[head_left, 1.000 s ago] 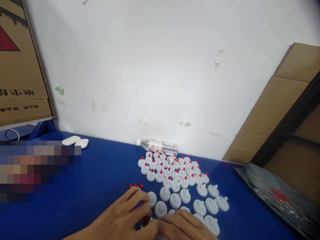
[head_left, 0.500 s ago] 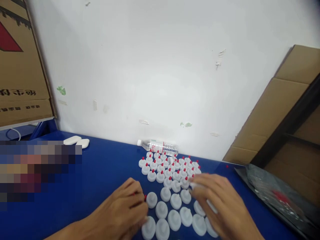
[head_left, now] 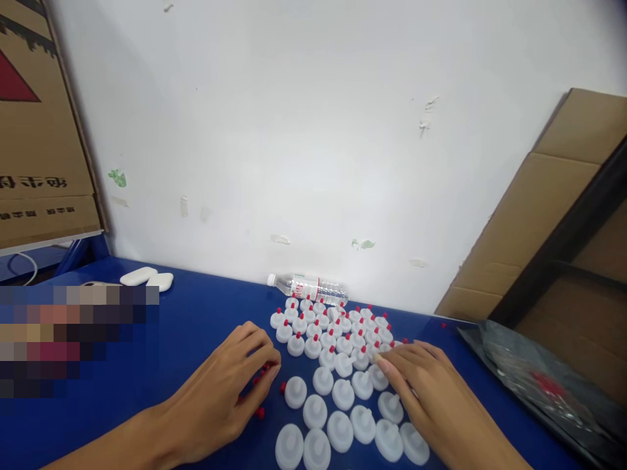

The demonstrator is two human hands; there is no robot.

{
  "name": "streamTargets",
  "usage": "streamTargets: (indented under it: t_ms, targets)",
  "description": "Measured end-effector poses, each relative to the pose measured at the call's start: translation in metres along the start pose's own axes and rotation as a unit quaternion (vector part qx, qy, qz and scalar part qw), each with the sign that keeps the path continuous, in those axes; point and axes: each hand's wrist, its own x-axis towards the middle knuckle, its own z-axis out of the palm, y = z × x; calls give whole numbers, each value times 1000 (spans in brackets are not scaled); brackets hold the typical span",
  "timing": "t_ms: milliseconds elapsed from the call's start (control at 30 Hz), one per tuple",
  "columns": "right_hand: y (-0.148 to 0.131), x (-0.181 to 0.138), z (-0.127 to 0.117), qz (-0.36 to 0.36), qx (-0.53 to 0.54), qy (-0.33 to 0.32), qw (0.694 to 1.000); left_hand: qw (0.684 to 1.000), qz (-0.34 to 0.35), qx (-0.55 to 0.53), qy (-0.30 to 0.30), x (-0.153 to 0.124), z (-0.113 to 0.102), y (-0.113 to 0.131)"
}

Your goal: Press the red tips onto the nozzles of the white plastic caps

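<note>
White round caps with nozzles (head_left: pixel 339 431) stand in rows on the blue table. Many farther ones carry small red tip caps (head_left: pixel 332 349) on their nozzles; the nearer ones are bare. My left hand (head_left: pixel 235 385) is low over loose red tip caps (head_left: pixel 260 412), fingers curved, with a gap between thumb and forefinger where more red pieces show. My right hand (head_left: pixel 431 391) reaches over the right side of the rows. Its thumb and fingertips come together beside a white cap (head_left: pixel 379 377); whatever is between them is hidden.
A clear plastic bottle (head_left: pixel 309 288) lies against the wall behind the caps. A white case (head_left: pixel 138 276) sits at the back left, near a blurred patch. On the right are a grey plastic bag (head_left: pixel 533 378) and a cardboard box (head_left: pixel 519 222).
My left hand has moved up and left, uncovering more red tip caps. My right hand has shifted slightly right, its fingers now closer together. The view has shifted slightly.
</note>
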Motion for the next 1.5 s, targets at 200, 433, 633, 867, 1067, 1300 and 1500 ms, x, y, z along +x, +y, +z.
streamTargets:
  t_ms: [200, 433, 633, 867, 1067, 1300, 1500]
  targets:
    - [-15, 6, -7, -58, -1, 8, 998, 1000, 10, 17, 21, -2, 7, -11]
    - [-26, 4, 1, -83, -3, -44, 996, 1000, -7, 21, -1, -2, 11, -18]
    - [-26, 5, 5, -50, 30, -92, 994, 1000, -1, 18, -13, -2, 12, -17]
    - [-26, 3, 5, -49, 28, -101, 993, 999, -9, 26, -41, -3, 14, -20]
    - [-38, 22, 5, -79, 28, -136, 987, 998, -4, 27, -56, -2, 15, -20]
    - [-47, 41, 6, -91, 79, 1, 993, 1000, -21, -1, -3, -2, 2, -7]
    - [-70, 68, -6, -161, 111, -14, 981, 999, 1, -21, 48, -2, 0, 1]
